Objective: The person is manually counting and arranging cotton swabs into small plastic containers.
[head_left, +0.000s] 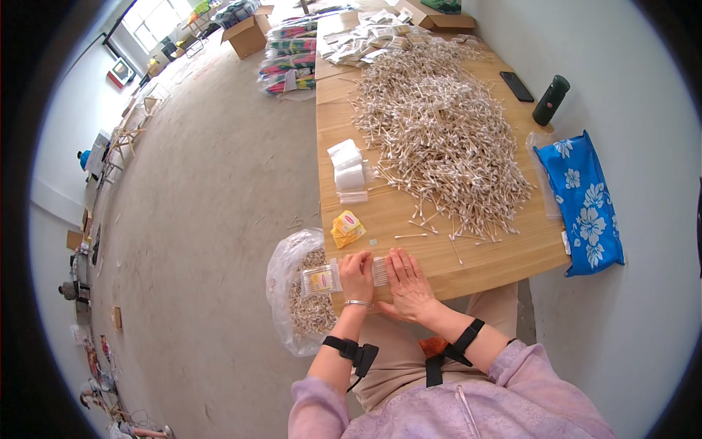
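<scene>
A lilac top [439, 417], then two hands over a clear packet [319, 280] of swabs at the table's [504, 263] near edge.
The packet, showing a row of swabs and a yellow label, lies at the left near corner, one end jutting past the edge. The left hand [356, 276] rests over it, fingers bent and together; whether they pinch it I cannot tell. The right hand [407, 284] lies palm down, fingers together, thumb spread, beside more swabs [379, 271]; whether these share the packet is unclear. Below the edge, a clear bag [278, 274] holds loose swabs. Up the table lie yellow cards [347, 228], a white stack [349, 175] and a big swab heap [446, 139]. Beyond the heap, many packets [376, 38] lie near a carton [439, 20] with something green at its top.
</scene>
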A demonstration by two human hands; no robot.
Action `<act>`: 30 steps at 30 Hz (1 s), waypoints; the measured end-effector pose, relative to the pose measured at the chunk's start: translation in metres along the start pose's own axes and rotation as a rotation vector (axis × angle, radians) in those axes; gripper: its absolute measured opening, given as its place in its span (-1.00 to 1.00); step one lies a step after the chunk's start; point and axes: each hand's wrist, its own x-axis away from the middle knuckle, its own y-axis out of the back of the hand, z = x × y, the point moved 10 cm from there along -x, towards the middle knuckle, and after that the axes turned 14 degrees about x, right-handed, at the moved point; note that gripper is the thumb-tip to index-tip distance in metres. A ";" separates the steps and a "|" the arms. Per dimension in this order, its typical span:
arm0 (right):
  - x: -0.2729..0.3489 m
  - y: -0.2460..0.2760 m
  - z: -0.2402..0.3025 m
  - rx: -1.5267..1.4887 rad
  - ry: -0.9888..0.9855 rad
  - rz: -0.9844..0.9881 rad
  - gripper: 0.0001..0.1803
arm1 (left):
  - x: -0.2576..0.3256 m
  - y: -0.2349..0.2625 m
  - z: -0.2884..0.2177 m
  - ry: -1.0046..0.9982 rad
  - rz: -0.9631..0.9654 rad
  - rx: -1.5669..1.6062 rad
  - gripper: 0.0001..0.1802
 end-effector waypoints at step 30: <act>-0.008 -0.009 0.010 -0.071 -0.019 0.061 0.07 | 0.027 -0.022 0.048 0.307 -0.099 1.054 -0.49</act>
